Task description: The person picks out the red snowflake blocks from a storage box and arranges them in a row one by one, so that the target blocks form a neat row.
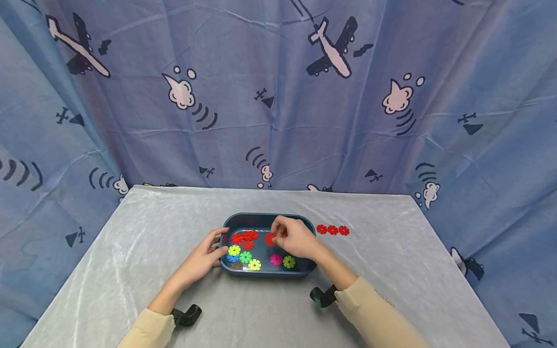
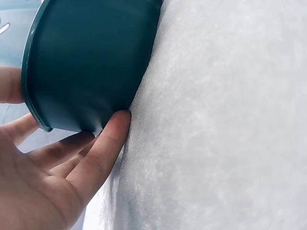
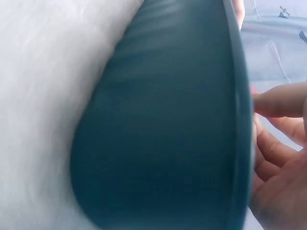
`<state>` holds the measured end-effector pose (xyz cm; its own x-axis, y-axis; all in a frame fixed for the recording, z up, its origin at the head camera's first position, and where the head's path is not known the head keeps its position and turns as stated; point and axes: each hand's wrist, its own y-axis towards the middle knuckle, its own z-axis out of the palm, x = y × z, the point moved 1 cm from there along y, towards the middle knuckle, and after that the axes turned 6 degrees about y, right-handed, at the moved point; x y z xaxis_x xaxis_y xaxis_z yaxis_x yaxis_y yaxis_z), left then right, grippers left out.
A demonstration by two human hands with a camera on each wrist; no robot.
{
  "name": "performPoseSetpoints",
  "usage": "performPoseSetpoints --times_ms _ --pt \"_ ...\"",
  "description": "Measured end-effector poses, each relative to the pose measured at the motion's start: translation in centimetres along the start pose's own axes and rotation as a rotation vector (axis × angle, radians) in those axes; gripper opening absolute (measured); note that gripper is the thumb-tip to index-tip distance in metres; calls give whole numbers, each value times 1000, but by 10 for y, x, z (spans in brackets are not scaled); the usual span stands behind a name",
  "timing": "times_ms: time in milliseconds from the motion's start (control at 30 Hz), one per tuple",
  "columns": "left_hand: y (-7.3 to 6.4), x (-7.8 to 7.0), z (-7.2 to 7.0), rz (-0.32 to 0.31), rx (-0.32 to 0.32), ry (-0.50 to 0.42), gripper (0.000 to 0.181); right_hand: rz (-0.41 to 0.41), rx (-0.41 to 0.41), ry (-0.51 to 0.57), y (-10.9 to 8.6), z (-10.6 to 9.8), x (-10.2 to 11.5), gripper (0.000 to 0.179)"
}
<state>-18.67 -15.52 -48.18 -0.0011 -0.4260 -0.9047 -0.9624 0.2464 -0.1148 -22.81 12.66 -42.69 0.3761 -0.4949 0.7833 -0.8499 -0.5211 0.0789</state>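
Red notched disc (image 1: 268,239) pinched by right hand (image 1: 296,238) could slip if left hand (image 1: 201,257), gripping tray (image 1: 267,274) at left, jerks.

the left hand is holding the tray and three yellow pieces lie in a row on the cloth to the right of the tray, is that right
Not quite: the three pieces are red, not yellow, as the head view shows. The left hand is holding the tray, and the row lies on the cloth to its right.
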Motion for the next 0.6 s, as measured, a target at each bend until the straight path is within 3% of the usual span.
performPoseSetpoints --times_ms 333,600 --pt "-1 -2 0 13 3 -17 53 35 -29 32 -14 -30 -11 11" --pt "0 -1 -1 2 1 -5 52 107 -104 6 -26 -56 -26 12"
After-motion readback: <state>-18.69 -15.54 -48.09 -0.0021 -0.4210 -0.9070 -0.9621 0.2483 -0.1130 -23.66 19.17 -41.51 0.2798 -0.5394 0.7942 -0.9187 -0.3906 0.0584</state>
